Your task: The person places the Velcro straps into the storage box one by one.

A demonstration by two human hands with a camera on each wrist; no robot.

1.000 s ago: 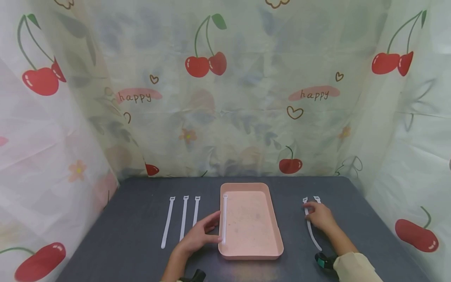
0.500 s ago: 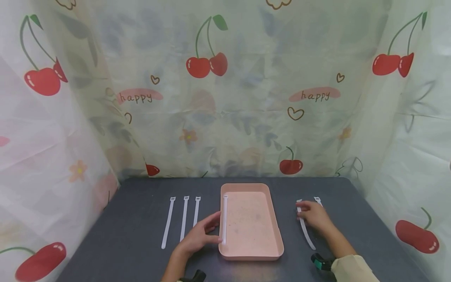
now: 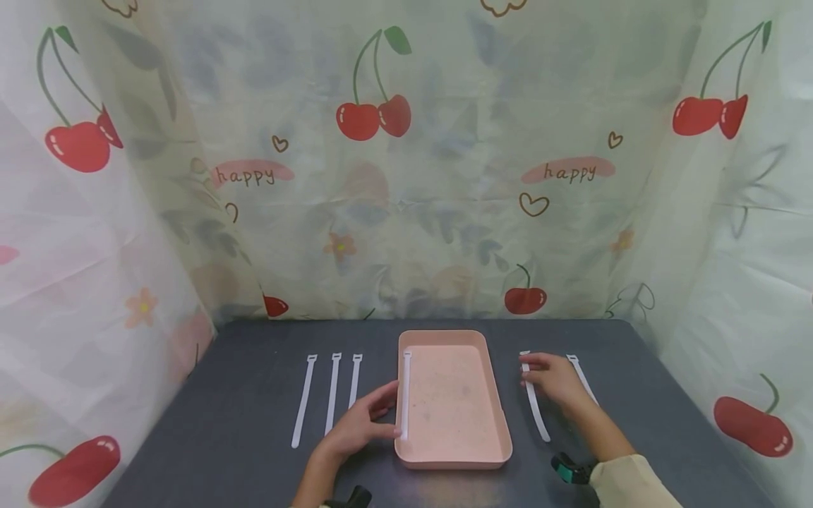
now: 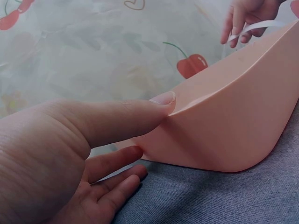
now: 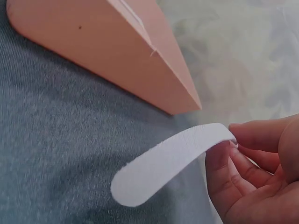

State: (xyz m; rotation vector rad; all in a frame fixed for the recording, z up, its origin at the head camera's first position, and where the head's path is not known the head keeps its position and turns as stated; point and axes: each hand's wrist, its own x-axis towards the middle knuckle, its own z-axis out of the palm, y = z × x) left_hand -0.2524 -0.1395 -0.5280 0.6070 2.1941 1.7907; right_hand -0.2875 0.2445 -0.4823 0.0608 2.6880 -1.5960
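Note:
In the head view, my right hand [image 3: 559, 382] pinches a white cable-tie strap [image 3: 537, 412] near its slotted head, above the table right of the pink tray [image 3: 454, 402]. The right wrist view has the strap's rounded tail [image 5: 163, 163] hanging in a curve from between thumb and fingers. My left hand [image 3: 356, 427] is at the tray's left side. In the left wrist view its thumb [image 4: 135, 116] rests at the tray rim, while the other fingers lie loosely extended by the outer wall. Along the tray's left inside edge lies one strap [image 3: 406, 395].
Three similar straps [image 3: 305, 401] lie side by side on the dark table [image 3: 209, 437] to the left, one partly behind the left hand. Another strap [image 3: 581, 375] lies at right, partly covered by the right forearm. A cherry-print curtain [image 3: 432, 212] encloses the table.
My right hand has moved left toward the tray, lifting the pinched strap along with it. More of the strap left at right is now uncovered. The left hand and tray stay put.

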